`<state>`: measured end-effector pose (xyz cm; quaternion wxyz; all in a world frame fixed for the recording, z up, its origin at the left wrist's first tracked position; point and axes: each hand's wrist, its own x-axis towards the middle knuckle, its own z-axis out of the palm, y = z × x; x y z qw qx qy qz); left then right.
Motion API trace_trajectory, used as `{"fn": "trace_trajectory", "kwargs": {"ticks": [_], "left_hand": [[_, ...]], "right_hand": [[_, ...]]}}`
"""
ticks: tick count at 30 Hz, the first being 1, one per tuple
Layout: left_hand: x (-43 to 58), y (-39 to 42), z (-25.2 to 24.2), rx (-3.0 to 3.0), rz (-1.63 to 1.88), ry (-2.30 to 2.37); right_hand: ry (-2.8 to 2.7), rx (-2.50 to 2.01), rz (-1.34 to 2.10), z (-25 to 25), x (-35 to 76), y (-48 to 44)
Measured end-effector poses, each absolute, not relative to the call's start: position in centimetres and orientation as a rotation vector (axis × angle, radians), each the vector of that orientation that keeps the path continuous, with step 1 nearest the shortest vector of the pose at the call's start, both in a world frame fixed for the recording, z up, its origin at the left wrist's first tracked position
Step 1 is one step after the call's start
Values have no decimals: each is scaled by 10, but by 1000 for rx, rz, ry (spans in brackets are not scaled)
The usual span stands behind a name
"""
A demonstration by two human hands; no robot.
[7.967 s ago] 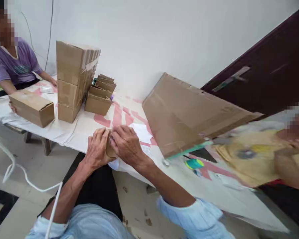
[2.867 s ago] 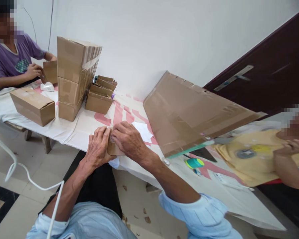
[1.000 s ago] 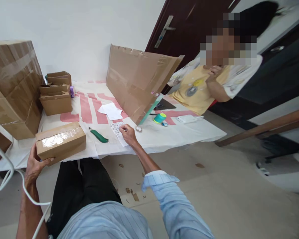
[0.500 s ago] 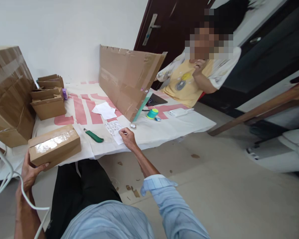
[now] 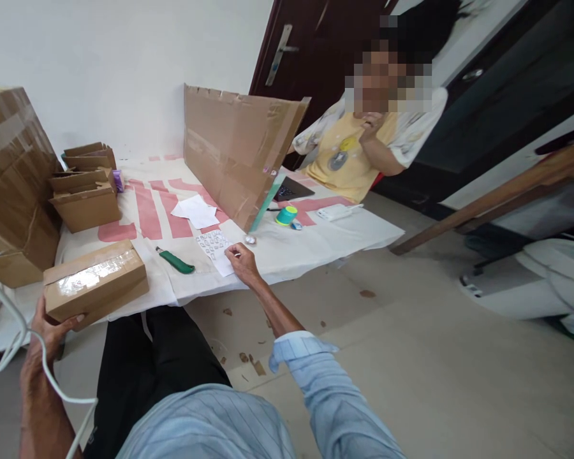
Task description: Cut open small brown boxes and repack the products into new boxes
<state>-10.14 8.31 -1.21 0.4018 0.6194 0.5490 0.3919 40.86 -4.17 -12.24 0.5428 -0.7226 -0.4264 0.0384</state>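
Observation:
A taped cardboard box (image 5: 95, 287) rests at the table's near edge. My left hand (image 5: 52, 328) grips its near left corner, thumb along the front and fingers partly hidden behind it. Over the lower right of a white sheet with rows of small printed marks (image 5: 215, 248), my right hand (image 5: 243, 262) is closed in a pinch. A tiny pale bit shows at the fingertips, too small to name. Between the box and the sheet lies a green-handled utility knife (image 5: 176, 260). Loose white papers (image 5: 196, 211) lie behind the sheet.
An upright cardboard panel (image 5: 239, 153) divides the table. Beyond it sit a person (image 5: 349, 159), a laptop (image 5: 291, 189), a teal-and-yellow round object (image 5: 286, 215) and a white power strip (image 5: 337, 211). Small open boxes (image 5: 86, 207) and large cartons (image 5: 14, 185) stand left. A white cable (image 5: 52, 382) hangs by my left arm.
The whole view has shifted slightly, so things appear a little further left. My left hand keeps its grip on the box, and my right hand stays pinched over the printed sheet.

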Motion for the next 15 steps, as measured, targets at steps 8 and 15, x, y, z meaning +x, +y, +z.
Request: {"fn": "trace_trajectory", "kwargs": {"ticks": [8, 15], "left_hand": [[-113, 96, -32, 1611, 1004, 1417], [-110, 91, -31, 1609, 1039, 1417]], "right_hand": [[-1185, -1812, 81, -124, 427, -25], [-1319, -1917, 141, -128, 439, -14]]}}
